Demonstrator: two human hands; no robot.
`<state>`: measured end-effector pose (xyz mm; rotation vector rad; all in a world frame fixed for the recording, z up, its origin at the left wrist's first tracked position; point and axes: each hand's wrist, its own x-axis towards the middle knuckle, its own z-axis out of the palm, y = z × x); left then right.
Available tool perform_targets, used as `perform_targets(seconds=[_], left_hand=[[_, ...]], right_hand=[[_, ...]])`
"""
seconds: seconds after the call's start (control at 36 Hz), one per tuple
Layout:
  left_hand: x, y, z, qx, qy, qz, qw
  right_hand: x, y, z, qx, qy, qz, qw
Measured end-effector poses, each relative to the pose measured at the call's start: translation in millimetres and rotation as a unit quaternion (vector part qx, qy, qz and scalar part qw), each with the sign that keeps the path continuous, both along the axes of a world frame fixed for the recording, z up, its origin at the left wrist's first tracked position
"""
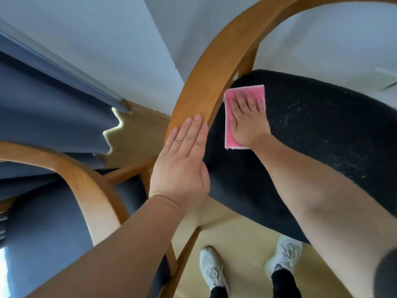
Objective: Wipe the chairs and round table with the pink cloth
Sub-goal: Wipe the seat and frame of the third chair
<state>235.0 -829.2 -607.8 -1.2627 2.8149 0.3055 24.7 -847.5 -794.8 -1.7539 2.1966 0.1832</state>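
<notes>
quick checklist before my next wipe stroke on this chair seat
1. Pink cloth lying flat on the dark seat: ok.
2. Right hand spread flat on the cloth: ok.
3. Left hand resting on the wooden arm to steady the chair: ok.
4. Seat free of debris: not ok, white specks lie right of the cloth.
5. Round table wiped: cannot tell, it is out of view.

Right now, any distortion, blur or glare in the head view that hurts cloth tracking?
Head view: wide-angle stretch toward the edges; the rectangular pink cloth under the right hand is sharp and evenly lit; light blows out along the hem of the blue-grey curtain.
</notes>
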Motion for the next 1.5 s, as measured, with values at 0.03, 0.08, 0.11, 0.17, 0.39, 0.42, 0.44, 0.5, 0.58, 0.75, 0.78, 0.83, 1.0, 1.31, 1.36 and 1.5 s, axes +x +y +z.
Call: perform_targets(seconds=[0.03, 0.08, 0.11, 0.17, 0.39, 0.42, 0.44, 0.5, 0.58, 0.75, 0.78, 0.83, 1.0, 1.31, 1.36, 1.5], left_hand=[[0, -1, 0, -0.004, 0.001, 0.001, 1.0], [0, -1, -1, -0.01, -0.003, 0.003, 1.0], [0, -2, -1, -0.012, -0.005, 0.004, 1.0], [-1, -3, 0, -0.012, -0.008, 0.002, 1.0], [1, -2, -4, -0.018, -0.026, -0.01, 0.999], [0, -4, -4, -0.016, -0.032, -0.018, 0.999], [-1, -6, -3, -0.013, -0.041, -0.029, 0.999], [-9, -13, 0, -0.009, -0.059, -0.047, 0.997], [-30, -32, 2, -0.015, -0.079, -0.049, 0.996], [-83, -77, 0, -0.046, -0.104, -0.084, 0.99], [-86, -80, 0, -0.046, -0.105, -0.087, 0.99], [-89, -82, 0, -0.04, -0.104, -0.089, 0.99], [-88, -80, 5, -0.024, -0.094, -0.098, 0.99], [-87, -84, 2, -0.025, -0.084, -0.102, 0.991], [-87, -84, 2, -0.025, -0.081, -0.1, 0.991], [-88, -84, 1, -0.027, -0.071, -0.099, 0.992]], right_hand=[[-4, -16, 1, 0.001, 0.002, -0.002, 1.0], [-9, -37, 0, 0.003, 0.005, 0.0, 1.0], [-10, -42, -1, 0.001, 0.007, 0.002, 1.0], [-12, -43, -2, -0.001, 0.006, 0.007, 1.0], [-6, 24, -7, -0.03, -0.009, -0.048, 0.998], [-4, 43, -7, -0.03, -0.009, -0.06, 0.998], [-2, 63, -8, -0.028, -0.007, -0.07, 0.997], [5, 102, -7, -0.014, -0.006, -0.081, 0.997], [13, 143, -6, 0.004, -0.012, -0.087, 0.996], [14, 158, -8, 0.006, -0.008, -0.095, 0.995], [13, 159, -8, 0.006, -0.01, -0.096, 0.995], [13, 158, -8, 0.006, -0.015, -0.098, 0.995], [2, 149, -5, 0.015, -0.03, -0.092, 0.995], [-64, -4, -6, 0.006, -0.016, -0.159, 0.987], [-74, -25, -3, 0.013, -0.009, -0.162, 0.987], [-94, -61, 3, 0.021, -0.005, -0.164, 0.986]])
